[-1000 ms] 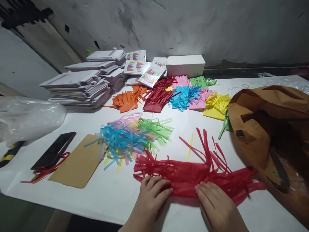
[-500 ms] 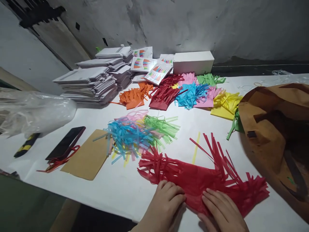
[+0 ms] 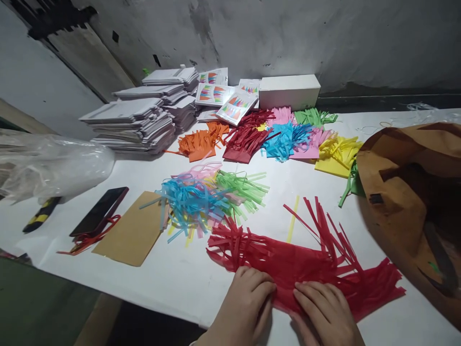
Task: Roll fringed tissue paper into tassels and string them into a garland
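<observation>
A sheet of red fringed tissue paper (image 3: 288, 259) lies across the near part of the table, with cut strips fanning out at both ends and upward at the right. My left hand (image 3: 248, 298) has its fingers curled over the paper's near edge, left of the middle. Just to its right, my right hand (image 3: 324, 307) grips the same edge, fingers on top and the thumb low at the edge. Both hands hide part of that edge. Beyond the red paper is a loose pile of blue tissue strips (image 3: 194, 202) mixed with green, pink and yellow ones.
Folded fringed bundles, among them an orange bundle (image 3: 201, 144) and a yellow bundle (image 3: 336, 156), line the back. White packets (image 3: 122, 125) are stacked at the left, near a white box (image 3: 288, 91). Brown card (image 3: 129, 230), a phone (image 3: 99, 211) and a large brown bag (image 3: 389, 192) flank the work.
My right hand has shifted slightly left, closer to my left hand. The right end of the red tissue paper now lies flatter. My left hand has barely moved.
</observation>
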### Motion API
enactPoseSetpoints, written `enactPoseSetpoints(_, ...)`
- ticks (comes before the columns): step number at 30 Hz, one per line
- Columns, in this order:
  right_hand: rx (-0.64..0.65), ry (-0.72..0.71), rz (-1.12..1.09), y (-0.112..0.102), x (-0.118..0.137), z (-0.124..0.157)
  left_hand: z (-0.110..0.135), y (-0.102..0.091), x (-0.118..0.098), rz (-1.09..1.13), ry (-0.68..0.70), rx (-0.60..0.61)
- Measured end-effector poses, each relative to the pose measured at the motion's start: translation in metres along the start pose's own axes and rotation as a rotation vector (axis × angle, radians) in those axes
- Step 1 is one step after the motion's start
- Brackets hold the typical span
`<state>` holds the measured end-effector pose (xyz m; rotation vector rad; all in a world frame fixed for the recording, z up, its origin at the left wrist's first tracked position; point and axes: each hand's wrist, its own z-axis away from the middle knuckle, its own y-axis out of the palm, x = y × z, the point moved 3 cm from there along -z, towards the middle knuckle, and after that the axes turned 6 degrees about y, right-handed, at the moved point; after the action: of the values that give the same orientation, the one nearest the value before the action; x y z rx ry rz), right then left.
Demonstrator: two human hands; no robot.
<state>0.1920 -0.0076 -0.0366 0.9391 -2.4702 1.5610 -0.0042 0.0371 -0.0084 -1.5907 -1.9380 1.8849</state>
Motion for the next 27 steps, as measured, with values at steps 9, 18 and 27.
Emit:
enactPoseSetpoints(9,-0.009,-0.027,0.067,0.004,-0.007,0.007,-0.003,0.006,-0.001,-0.142,0.15,0.044)
enactPoseSetpoints(18,0.049,0.298,0.068,-0.005,-0.033,-0.011,-0.045,-0.002,0.029,-0.065,-0.343,0.362)
enactPoseSetpoints(27,0.061,0.364,0.325,0.005,-0.049,-0.027,-0.088,-0.001,0.038,-0.352,-0.449,0.533)
